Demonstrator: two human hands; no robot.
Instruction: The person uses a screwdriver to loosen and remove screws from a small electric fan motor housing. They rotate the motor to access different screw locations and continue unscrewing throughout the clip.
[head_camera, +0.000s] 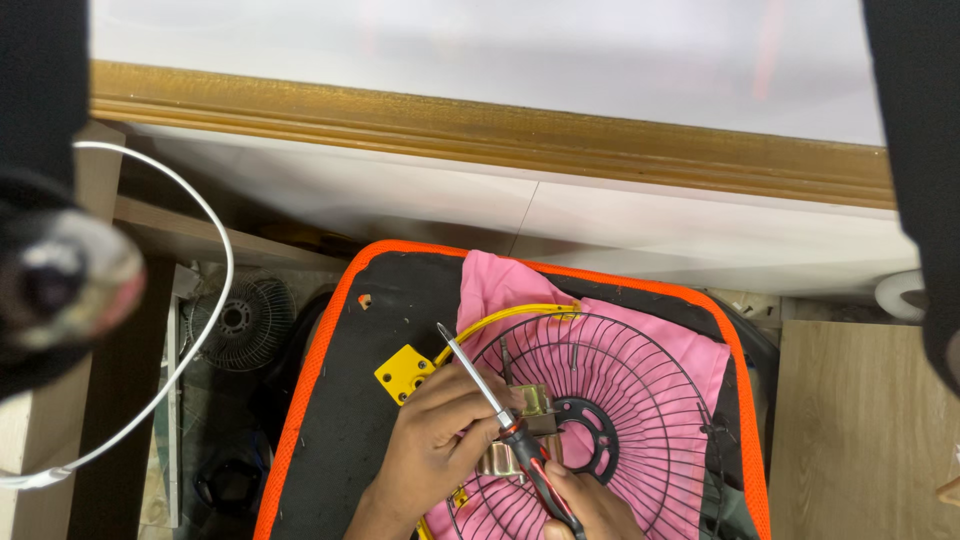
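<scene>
Bracing a small metal motor part (520, 430) against the fan guard (610, 420), left hand (440, 440) fingers clamped it steady while right hand (590, 510) fingers gripped the screwdriver (500, 410).

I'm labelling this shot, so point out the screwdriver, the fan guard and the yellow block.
screwdriver (478, 376): head view, on its metal shaft.
fan guard (640, 350): head view, on the black wire spokes.
yellow block (403, 372): head view, on its flat top.

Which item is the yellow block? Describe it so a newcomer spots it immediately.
Find the black work surface with the orange rim. Left of the pink cloth and black wire fan guard, just above the left hand, lies a small flat yellow block. It alone is yellow, square-edged, with small dark holes.
</scene>
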